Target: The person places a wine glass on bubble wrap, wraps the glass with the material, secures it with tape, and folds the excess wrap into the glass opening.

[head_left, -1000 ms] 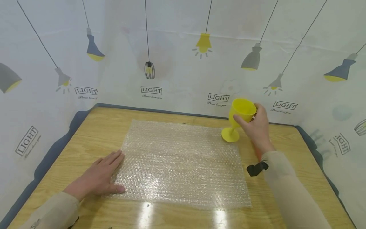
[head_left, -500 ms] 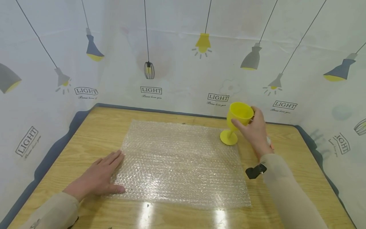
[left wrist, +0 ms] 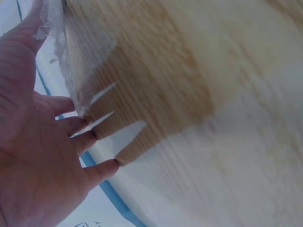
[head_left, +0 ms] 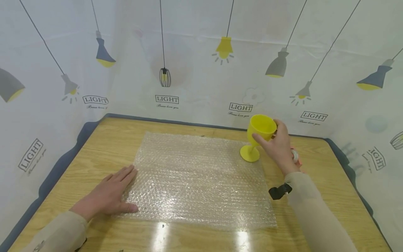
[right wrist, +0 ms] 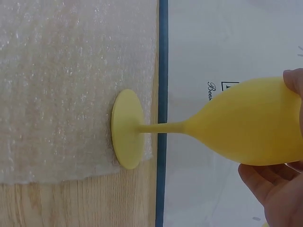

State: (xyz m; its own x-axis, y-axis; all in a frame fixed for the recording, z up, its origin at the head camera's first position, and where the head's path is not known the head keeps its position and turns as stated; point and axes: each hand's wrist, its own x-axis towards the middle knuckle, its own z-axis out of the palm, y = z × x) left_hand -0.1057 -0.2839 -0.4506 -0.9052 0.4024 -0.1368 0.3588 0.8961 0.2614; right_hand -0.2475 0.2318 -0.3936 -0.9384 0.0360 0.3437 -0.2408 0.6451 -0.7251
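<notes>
A yellow goblet (head_left: pixel 262 126) with a stem and round foot stands near the far right corner of a sheet of bubble wrap (head_left: pixel 195 175). My right hand (head_left: pixel 278 145) grips its bowl from the right side, thumb in front and fingers behind. In the right wrist view the goblet's foot (right wrist: pixel 128 128) is at the wrap's edge; whether it bears fully on the wrap I cannot tell. My left hand (head_left: pixel 110 192) lies with straight fingers on the left edge of the wrap. The left wrist view shows its fingertips (left wrist: pixel 106 169) touching the wooden table beside the wrap.
An orange-red object with a white round part (head_left: pixel 295 155) is partly hidden behind my right wrist. The wooden table (head_left: pixel 97 147) has a dark blue border, with a lamp-printed white cloth (head_left: pixel 195 63) rising behind and at both sides.
My right hand has brought the goblet a little lower, nearer and to the left. More of the orange-red object shows behind the wrist. My left hand stays in place.
</notes>
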